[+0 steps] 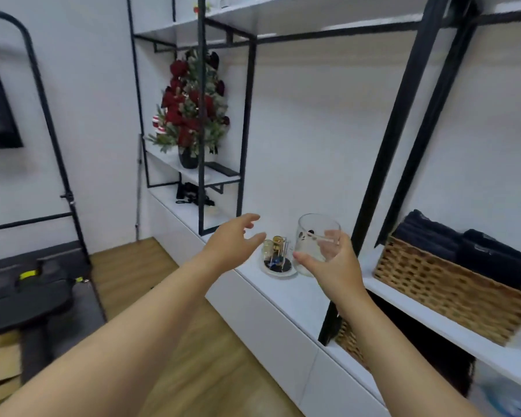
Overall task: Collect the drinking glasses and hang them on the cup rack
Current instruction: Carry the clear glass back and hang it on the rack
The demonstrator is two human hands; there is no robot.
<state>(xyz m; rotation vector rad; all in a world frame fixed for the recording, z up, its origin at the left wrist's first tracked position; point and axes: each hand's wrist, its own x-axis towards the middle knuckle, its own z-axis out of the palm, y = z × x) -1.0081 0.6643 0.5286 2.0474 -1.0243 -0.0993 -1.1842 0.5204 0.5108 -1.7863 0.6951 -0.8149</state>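
Two bare arms reach toward the white shelf ledge [283, 291]. The left hand [230, 246] hovers with fingers loosely spread, holding nothing. Just beyond its fingertips stands a small cup rack on a round white dish [278, 260]. The right hand [333, 261] grips a clear cylindrical drinking glass [315, 240], thumb and fingers wrapped round its wall, near the rack.
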